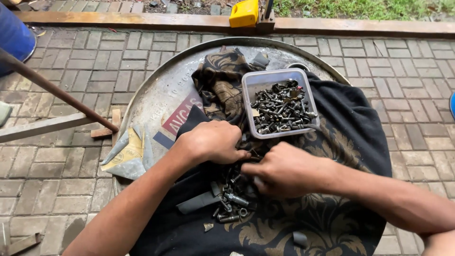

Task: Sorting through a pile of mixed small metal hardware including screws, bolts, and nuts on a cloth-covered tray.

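Note:
My left hand (212, 141) and my right hand (283, 169) meet over a dark patterned cloth (350, 142) spread on a round metal drum top (156, 90). Both hands have their fingers curled and pinch at something small between them; what it is stays hidden. Just below the hands lies a pile of loose bolts and nuts (231, 205) on the cloth. A clear plastic tub (279, 102) holding several dark bolts and screws sits just beyond the hands.
Folded sandpaper sheets (125, 154) lie on the drum's left rim. A rusty rod (57, 90) and a grey plank (42, 127) cross the brick paving at the left. A yellow tool (244, 13) rests on the wooden kerb; a blue barrel (14, 35) stands top left.

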